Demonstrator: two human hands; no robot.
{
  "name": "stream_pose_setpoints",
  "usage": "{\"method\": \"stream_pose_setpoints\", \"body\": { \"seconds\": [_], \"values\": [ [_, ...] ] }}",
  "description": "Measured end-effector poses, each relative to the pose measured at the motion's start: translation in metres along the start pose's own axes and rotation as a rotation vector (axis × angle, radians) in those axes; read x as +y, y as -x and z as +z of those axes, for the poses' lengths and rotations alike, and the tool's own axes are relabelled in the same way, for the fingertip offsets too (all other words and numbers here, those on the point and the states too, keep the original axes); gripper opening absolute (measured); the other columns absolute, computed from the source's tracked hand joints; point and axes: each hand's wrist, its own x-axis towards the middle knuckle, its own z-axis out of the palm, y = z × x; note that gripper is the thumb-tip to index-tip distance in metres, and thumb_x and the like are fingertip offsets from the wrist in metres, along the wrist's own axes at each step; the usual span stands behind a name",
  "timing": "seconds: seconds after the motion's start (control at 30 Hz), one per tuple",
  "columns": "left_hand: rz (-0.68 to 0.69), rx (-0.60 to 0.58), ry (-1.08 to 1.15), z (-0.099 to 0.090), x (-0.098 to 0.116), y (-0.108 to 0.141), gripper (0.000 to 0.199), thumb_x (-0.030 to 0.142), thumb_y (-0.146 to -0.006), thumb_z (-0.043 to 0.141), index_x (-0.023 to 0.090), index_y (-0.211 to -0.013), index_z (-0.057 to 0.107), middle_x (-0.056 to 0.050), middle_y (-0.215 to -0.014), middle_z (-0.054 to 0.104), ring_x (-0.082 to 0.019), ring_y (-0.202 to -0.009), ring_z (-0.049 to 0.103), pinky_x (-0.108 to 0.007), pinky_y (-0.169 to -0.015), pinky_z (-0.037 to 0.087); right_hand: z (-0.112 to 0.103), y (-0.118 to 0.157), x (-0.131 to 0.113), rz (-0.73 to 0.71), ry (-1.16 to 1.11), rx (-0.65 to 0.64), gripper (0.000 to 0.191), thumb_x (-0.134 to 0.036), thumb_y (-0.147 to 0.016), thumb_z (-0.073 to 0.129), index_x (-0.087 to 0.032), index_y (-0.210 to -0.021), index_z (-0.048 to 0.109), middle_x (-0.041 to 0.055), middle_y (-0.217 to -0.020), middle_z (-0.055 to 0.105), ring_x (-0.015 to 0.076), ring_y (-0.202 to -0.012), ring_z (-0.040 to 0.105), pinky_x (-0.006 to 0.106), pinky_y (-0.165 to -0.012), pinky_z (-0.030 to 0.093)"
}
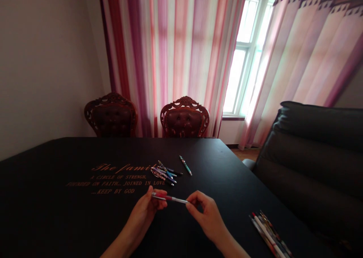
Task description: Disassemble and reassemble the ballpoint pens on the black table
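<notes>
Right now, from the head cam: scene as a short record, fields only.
left hand: the left hand grips the red-and-silver pen near its red end
right hand: the right hand pinches the pen's far tip
nearby: loose pile of pens; lone teal pen
surface: black table with gold lettering
rest: bundle of pens; two carved wooden chairs; striped curtains; dark padded chair
</notes>
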Motion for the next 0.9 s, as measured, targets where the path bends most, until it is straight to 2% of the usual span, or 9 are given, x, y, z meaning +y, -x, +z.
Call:
{"method": "stream_pose_setpoints", "body": {
  "seconds": [0.27,0.4,0.53,0.6,0.73,0.8,0.9],
  "values": [
    [0.003,-0.021,-0.073,-0.004,-0.003,-0.001,0.06,0.063,-0.088,0.043,0.012,-0.086,0.075,-0.005,-0.068,0.07,-0.017,-0.067,0.059,-0.029,-0.069,0.043,-0.006,0.0,-0.007,-0.113,0.179,-0.082,0.006,-0.014,-0.077,0.062,-0.019,-0.077,0.066,0.0,-0.076,0.062,0.0158,-0.074,0.057,0.026,-0.068,0.044],
    [0.027,-0.021,-0.196,-0.005,-0.001,-0.001,0.06,0.064,-0.087,0.044,0.013,-0.091,0.075,-0.006,-0.07,0.07,-0.02,-0.071,0.059,-0.03,-0.07,0.042,-0.012,-0.002,-0.009,-0.135,0.209,-0.089,0.007,-0.013,-0.075,0.065,-0.018,-0.077,0.068,-0.0002,-0.078,0.062,0.0142,-0.074,0.057,0.024,-0.067,0.044],
    [0.056,-0.086,-0.279,-0.013,-0.001,-0.007,0.065,0.069,-0.085,0.04,0.015,-0.098,0.073,-0.006,-0.073,0.071,-0.021,-0.07,0.058,-0.032,-0.068,0.042,-0.023,-0.002,-0.016,-0.086,0.236,-0.023,0.004,-0.015,-0.075,0.066,-0.017,-0.076,0.069,-0.0014,-0.074,0.063,0.012,-0.067,0.057,0.022,-0.062,0.044],
    [0.08,-0.067,-0.337,-0.019,-0.003,-0.012,0.064,0.071,-0.083,0.042,0.016,-0.097,0.073,-0.004,-0.07,0.071,-0.02,-0.067,0.057,-0.031,-0.064,0.041,-0.032,0.004,-0.019,-0.057,0.263,0.041,0.004,-0.016,-0.076,0.064,-0.018,-0.076,0.068,-0.0012,-0.072,0.062,0.0127,-0.066,0.057,0.023,-0.061,0.043],
    [0.098,-0.004,-0.418,-0.028,-0.008,-0.018,0.06,0.072,-0.076,0.052,0.018,-0.092,0.073,-0.004,-0.07,0.072,-0.021,-0.066,0.06,-0.032,-0.064,0.044,-0.058,0.042,-0.014,0.031,0.413,0.258,0.01,-0.019,-0.081,0.058,-0.019,-0.072,0.064,0.0013,-0.073,0.061,0.0164,-0.067,0.057,0.027,-0.062,0.041],
    [0.116,0.0,-0.439,-0.028,-0.011,-0.018,0.06,0.073,-0.074,0.053,0.018,-0.088,0.074,-0.005,-0.068,0.072,-0.022,-0.065,0.061,-0.033,-0.063,0.046,-0.071,0.073,0.001,0.105,0.547,0.362,0.014,-0.023,-0.082,0.057,-0.02,-0.069,0.062,0.0017,-0.07,0.061,0.0184,-0.066,0.057,0.029,-0.061,0.041],
    [0.146,-0.003,-0.487,-0.025,-0.014,-0.016,0.059,0.072,-0.073,0.054,0.019,-0.086,0.074,-0.005,-0.068,0.072,-0.023,-0.064,0.062,-0.034,-0.063,0.047,-0.09,0.123,0.031,0.202,0.672,0.433,0.019,-0.03,-0.087,0.053,-0.022,-0.072,0.062,0.0029,-0.071,0.063,0.0199,-0.065,0.059,0.03,-0.06,0.043]
  ]
}}
